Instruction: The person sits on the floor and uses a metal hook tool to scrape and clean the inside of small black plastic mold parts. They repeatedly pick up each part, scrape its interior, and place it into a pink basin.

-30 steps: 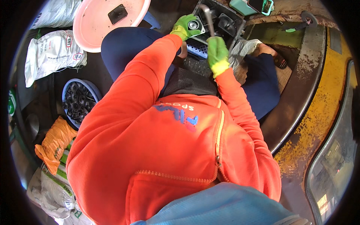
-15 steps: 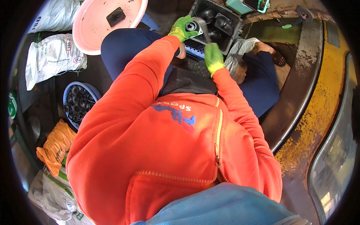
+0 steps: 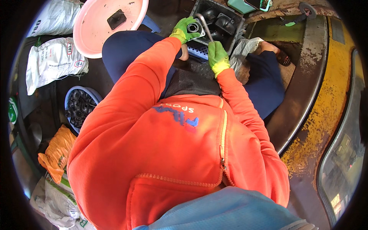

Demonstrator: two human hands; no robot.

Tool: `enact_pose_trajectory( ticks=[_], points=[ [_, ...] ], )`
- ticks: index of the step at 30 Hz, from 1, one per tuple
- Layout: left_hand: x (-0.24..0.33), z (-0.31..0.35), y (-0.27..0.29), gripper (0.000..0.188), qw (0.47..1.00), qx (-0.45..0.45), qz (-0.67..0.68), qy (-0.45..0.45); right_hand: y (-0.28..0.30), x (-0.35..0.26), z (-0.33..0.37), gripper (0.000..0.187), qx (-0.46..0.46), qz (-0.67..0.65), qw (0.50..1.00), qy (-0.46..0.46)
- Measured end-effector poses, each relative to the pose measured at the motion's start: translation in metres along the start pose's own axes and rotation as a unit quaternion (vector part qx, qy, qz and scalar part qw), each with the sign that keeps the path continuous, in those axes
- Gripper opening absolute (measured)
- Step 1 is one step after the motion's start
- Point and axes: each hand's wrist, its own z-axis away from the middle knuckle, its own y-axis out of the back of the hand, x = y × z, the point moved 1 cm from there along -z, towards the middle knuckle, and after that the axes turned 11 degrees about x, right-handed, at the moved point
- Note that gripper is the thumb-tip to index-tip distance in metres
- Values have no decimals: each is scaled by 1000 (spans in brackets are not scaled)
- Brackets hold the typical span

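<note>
My left hand, in a green glove, is closed around a small part with a flat light-coloured flange and a dark ring. My right hand, gloved in the same green, grips the lower end of a curved metal hand tool. The bent tip of that tool is just right of the part, above the crate. Whether the two touch I cannot tell. Beyond both hands a dark grey crate holds several black moulded parts. Under the hands, a blue perforated basket shows in part.
On the left, a pink basin holds a black square-flanged part. Below it stand a white sack, a blue tub full of black parts and an orange bag. A rusty yellow-brown metal body curves along the right.
The tool was smeared by motion near the part; now it is sharp, its bent tip slightly raised. My right hand is slightly lower left; my left hand still holds the part.
</note>
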Motion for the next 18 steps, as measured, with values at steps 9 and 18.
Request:
enact_pose_trajectory(
  ticks=[9,18],
  points=[
    [0,2,2,70,996,-49,-64,30,-4,13,-5,40,-54,57,996,-41],
    [5,-7,4,74,990,-50,48,127,33,-25,-6,34,-37,31,996,-77]
  ],
)
